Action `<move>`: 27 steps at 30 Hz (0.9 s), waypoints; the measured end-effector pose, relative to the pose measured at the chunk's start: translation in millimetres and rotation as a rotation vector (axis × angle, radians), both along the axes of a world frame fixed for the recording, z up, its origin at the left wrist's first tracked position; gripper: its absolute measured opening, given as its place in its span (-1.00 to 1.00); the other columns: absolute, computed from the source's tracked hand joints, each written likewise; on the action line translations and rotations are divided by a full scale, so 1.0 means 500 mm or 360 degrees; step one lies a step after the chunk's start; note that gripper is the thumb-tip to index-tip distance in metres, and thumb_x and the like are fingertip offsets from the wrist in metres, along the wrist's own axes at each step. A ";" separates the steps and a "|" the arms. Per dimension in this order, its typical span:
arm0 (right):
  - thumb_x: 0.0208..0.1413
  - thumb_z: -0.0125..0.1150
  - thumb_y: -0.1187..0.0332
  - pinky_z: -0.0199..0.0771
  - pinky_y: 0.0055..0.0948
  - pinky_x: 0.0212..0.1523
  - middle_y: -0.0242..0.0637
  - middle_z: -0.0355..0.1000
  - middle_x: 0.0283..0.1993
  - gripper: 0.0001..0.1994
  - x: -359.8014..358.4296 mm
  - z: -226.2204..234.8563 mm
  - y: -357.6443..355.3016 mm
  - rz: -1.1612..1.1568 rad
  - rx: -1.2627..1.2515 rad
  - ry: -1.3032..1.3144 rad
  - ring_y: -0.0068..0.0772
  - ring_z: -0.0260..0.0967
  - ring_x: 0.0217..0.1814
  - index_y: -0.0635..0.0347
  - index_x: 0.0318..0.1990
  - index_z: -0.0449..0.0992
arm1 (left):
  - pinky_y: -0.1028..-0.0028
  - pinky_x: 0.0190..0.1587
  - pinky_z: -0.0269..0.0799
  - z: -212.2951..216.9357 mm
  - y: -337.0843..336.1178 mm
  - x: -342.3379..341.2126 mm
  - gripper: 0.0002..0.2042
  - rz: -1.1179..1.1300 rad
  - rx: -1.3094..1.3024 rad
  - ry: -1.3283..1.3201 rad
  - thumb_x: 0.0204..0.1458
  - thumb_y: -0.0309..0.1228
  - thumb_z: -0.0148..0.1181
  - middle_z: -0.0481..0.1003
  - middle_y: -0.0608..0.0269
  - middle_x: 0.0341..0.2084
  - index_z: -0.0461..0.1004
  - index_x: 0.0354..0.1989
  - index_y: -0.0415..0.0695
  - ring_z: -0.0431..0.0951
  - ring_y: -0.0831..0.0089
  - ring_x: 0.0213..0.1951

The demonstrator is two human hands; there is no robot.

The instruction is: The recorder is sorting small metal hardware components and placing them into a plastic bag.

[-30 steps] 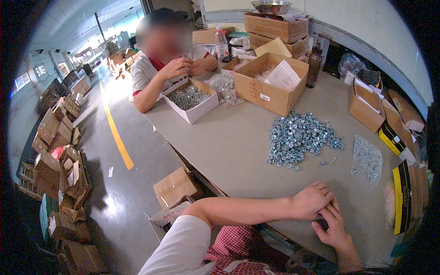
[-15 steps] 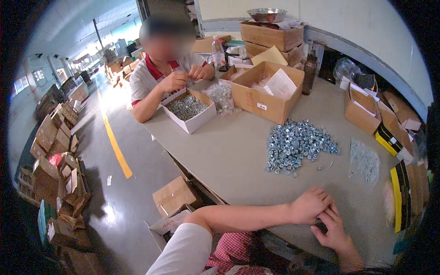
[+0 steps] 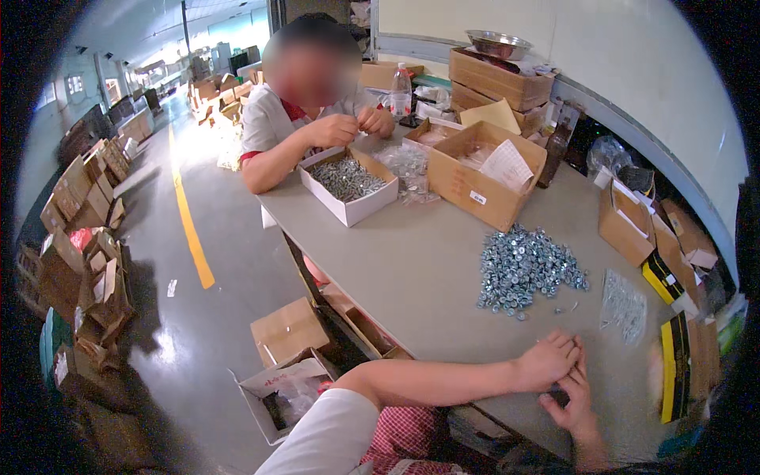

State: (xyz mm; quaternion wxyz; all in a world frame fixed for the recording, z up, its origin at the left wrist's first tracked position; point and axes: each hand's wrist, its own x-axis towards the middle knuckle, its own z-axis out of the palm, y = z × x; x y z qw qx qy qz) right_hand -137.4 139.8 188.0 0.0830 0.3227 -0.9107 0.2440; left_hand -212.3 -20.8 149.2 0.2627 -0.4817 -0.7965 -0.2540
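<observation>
Over the near right part of the table [image 3: 427, 305], my left hand [image 3: 548, 362] and my right hand [image 3: 571, 401] meet at the fingertips. The left fingers are curled and closed, with the back of the hand facing up. My right fingers press against them, while its thumb stands apart. Whatever lies between them is hidden. Just beyond my hands is a heap of small, round, shiny metal parts [image 3: 526, 269], with a few loose pieces at its near edge. A clear plastic bag of thin pieces [image 3: 623, 309] lies to the right of the heap.
Across the table a co-worker [image 3: 305, 119] holds both hands together above a white box [image 3: 370, 207] of screws. A cardboard box [image 3: 467, 190], clear bags [image 3: 408, 168] and a brown bottle [image 3: 556, 154] stand nearby. Cartons [image 3: 625, 226] line the right edge; an open box [image 3: 273, 396] sits below left.
The view has shifted, so the table things appear farther right and the floor boxes show more. My hands remain together at nearly the same place, fingers slightly moved.
</observation>
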 end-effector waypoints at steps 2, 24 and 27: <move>-0.05 0.35 0.13 -0.28 0.27 0.51 0.10 0.38 0.24 -0.51 0.006 -0.001 -0.006 -0.0061 -0.0021 -0.0017 0.41 -0.09 0.53 0.25 0.00 0.58 | 0.23 0.12 0.32 -0.001 -0.001 0.000 -0.60 0.0000 -0.0008 0.0028 -0.19 -0.32 0.22 0.52 0.04 -0.18 0.45 -0.16 -0.29 0.46 0.15 -0.03; -0.13 0.37 0.12 -0.02 0.05 0.47 -0.01 0.49 0.12 -0.46 0.006 -0.026 -0.001 -0.0242 -0.0100 -0.0133 0.12 0.30 0.32 0.24 0.01 0.56 | 0.24 0.16 0.32 -0.011 0.001 -0.006 -0.57 -0.0053 -0.0124 -0.0195 -0.21 -0.35 0.28 0.53 0.05 -0.19 0.48 -0.12 -0.29 0.48 0.11 -0.01; -0.13 0.38 0.12 -0.03 0.05 0.48 -0.03 0.48 0.13 -0.47 0.007 -0.026 -0.001 -0.0242 -0.0100 -0.0160 0.13 0.29 0.34 0.22 0.01 0.57 | 0.23 0.15 0.33 -0.005 -0.001 -0.004 -0.57 -0.0068 -0.0143 -0.0206 -0.22 -0.36 0.30 0.54 0.04 -0.19 0.49 -0.13 -0.29 0.49 0.12 -0.02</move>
